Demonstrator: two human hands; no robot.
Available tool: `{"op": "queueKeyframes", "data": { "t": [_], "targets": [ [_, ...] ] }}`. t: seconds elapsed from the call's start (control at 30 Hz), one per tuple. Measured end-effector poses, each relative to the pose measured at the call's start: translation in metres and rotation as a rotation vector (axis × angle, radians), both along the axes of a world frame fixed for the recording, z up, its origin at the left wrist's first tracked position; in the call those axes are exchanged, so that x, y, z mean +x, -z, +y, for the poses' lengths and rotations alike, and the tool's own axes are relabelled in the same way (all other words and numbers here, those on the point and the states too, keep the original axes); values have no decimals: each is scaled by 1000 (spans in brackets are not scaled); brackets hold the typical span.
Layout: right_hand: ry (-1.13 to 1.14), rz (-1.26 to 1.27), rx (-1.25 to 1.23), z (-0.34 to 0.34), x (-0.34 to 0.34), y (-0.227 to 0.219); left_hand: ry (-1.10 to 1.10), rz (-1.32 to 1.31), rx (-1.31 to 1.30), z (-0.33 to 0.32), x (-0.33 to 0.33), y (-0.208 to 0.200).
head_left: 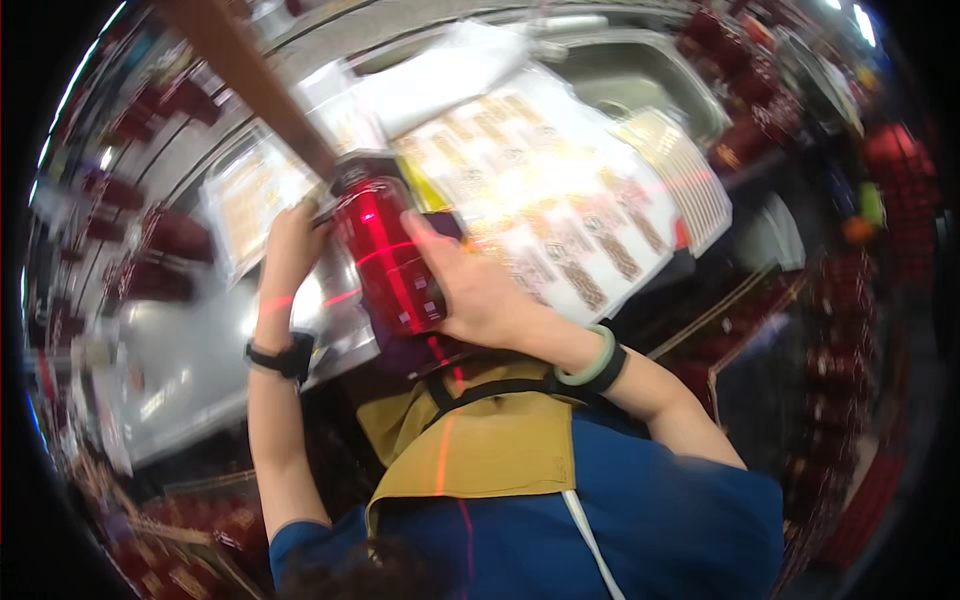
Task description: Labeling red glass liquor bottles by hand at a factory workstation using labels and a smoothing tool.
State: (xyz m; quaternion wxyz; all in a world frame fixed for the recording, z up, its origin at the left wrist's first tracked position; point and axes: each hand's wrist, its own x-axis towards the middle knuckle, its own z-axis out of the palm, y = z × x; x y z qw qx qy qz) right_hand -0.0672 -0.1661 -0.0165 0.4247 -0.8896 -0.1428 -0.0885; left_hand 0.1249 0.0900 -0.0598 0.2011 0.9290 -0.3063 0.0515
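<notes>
A shiny red metal bottle [385, 255] with a dark top lies at a slant between my hands, in front of the worktop. My right hand [485, 295] is closed against its right side, the thumb pointing up along it. On the other side my left hand [292, 245] has its fingers curled at a dark part by the bottle's upper end; motion blurs the exact grip. Something dark purple [400, 345] shows under the bottle. Just beyond my right hand lies a white sheet [625, 285] bearing rows of clear-wrapped brown bars [575, 275].
A second sheet of wrapped pieces [255, 190] lies left, with bare metal worktop [185, 375] nearer me. A brown post [255, 80] slants down toward the bottle. Far right are a metal sink [640, 75] and a ribbed pale tray [685, 175]. A yellow item [425, 185] sits behind the bottle.
</notes>
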Motion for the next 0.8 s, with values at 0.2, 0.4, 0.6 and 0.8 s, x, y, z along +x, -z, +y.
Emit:
{"op": "queueKeyframes", "data": {
  "t": [0.2, 0.4, 0.6, 0.8],
  "targets": [
    [-6, 44, 32, 4, -4, 2, 19, -239, -102, -1, -18, -9],
    [26, -8, -10, 5, -6, 5, -80, -157, 49, 3, -15, 2],
    [22, -23, -24, 4, -6, 6, -102, -168, -179, 5, -14, 7],
    [42, 61, -69, 5, -4, 8, -132, -53, -74, 12, -15, 5]
  ]
}}
